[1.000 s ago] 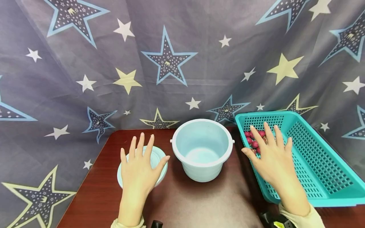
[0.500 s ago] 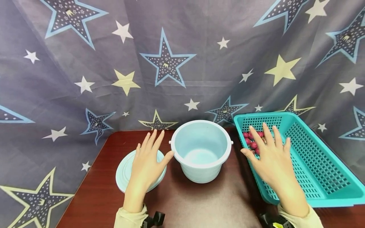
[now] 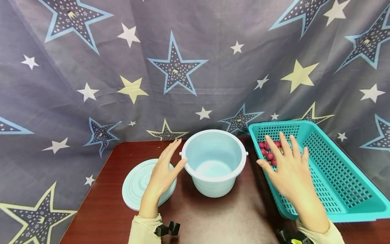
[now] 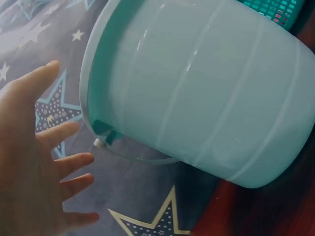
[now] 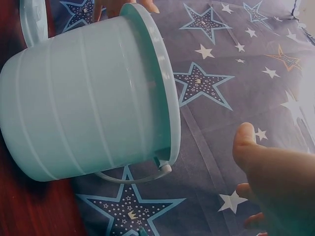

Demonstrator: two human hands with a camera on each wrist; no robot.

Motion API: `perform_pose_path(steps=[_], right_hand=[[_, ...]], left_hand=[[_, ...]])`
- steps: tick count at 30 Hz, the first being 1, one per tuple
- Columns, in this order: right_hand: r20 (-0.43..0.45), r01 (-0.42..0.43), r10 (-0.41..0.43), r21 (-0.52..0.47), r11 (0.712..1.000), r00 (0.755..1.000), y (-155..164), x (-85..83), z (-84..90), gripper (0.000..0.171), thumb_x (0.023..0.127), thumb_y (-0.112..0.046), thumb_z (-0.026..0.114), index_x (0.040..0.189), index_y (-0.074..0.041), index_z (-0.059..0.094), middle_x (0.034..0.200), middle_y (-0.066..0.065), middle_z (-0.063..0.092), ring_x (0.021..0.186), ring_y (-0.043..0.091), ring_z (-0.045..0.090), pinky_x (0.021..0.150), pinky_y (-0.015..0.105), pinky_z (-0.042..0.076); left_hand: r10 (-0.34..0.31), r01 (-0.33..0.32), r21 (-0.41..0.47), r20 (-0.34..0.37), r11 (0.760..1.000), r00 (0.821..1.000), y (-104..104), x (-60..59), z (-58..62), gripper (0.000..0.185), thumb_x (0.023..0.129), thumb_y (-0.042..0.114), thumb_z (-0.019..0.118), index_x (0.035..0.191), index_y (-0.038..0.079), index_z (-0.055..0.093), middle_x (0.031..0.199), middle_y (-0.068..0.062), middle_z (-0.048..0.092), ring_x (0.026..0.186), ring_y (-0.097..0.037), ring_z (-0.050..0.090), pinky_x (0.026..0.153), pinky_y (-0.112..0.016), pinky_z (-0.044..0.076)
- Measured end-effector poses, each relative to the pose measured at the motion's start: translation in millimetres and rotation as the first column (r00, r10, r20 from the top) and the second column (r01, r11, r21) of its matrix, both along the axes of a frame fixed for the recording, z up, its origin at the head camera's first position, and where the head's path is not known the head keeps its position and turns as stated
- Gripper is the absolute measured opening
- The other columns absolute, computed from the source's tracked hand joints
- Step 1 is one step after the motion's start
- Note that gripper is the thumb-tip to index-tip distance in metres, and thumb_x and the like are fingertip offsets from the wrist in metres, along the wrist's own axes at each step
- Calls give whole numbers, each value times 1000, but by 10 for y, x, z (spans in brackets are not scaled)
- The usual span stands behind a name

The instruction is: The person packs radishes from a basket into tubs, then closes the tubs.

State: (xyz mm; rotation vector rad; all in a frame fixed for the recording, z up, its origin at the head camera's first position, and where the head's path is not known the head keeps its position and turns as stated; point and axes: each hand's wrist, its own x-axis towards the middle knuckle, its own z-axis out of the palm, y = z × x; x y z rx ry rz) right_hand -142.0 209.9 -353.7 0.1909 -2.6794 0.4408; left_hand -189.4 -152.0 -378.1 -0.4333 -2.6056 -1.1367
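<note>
A pale blue bucket (image 3: pixel 214 186) stands upright in the middle of the table, its mouth up and nothing visible inside. Beside its left rim my left hand (image 3: pixel 164 173) hovers with fingers extended, partly covering a round pale blue lid (image 3: pixel 132 188). In the left wrist view that hand (image 4: pixel 24 152) is apart from the bucket (image 4: pixel 206 98). My right hand (image 3: pixel 289 169) is held over the left part of a turquoise basket (image 3: pixel 356 216), fingers spread, holding nothing. Several small round red things (image 3: pixel 269 156) lie in the basket, partly hidden behind it.
The dark red-brown table (image 3: pixel 219 223) extends in front of the bucket. A grey star-patterned cloth (image 3: pixel 219 101) hangs right behind it. The bucket's thin handle (image 4: pixel 142 160) hangs down on its far side. Wrist cameras (image 3: pixel 174 228) sit on both sleeves.
My left hand has moved right, off the middle of the lid and towards the bucket, turning slightly onto its side. The right hand stays nearly in place. The view has shifted slightly.
</note>
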Motion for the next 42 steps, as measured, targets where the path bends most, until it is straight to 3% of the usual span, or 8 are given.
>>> perform_pose_path(steps=[9,18,24,31,42], right_hand=[[3,-5,5,-8,1000,1000,-25,-15,-2,74,97,-59,50,156,-20,31,160,23,18,148,42,1,112,65,-8],[8,-10,10,-8,1000,1000,-31,-9,2,75,96,-59,52,156,-20,32,160,23,18,147,44,3,112,66,-6],[5,-23,23,-19,1000,1000,-42,-12,13,73,96,-58,52,156,-20,32,160,22,19,147,44,5,113,65,-1],[-23,-56,55,-31,998,998,-17,29,58,72,97,-50,57,157,-21,29,159,21,21,146,44,10,114,64,6],[-129,-139,117,-175,975,985,31,73,162,70,94,-39,67,155,-19,36,158,17,29,145,42,21,114,63,13]], left_hand=[[-59,50,144,55,988,997,24,-75,-127,59,94,48,63,148,38,43,151,9,41,141,-17,33,105,-64,29],[-124,98,321,61,942,990,60,-117,-239,48,96,32,64,143,27,51,142,4,51,125,-17,48,103,-50,37],[-162,134,370,48,919,986,69,-145,-293,47,98,25,62,143,25,51,138,-1,54,111,-24,58,95,-46,46],[-184,153,394,44,906,982,78,-135,-304,46,99,23,61,144,21,50,139,-5,54,107,-27,60,93,-48,46],[-161,135,439,21,888,987,120,-132,-360,44,97,20,63,140,18,54,132,-7,58,103,-23,60,90,-35,46]])
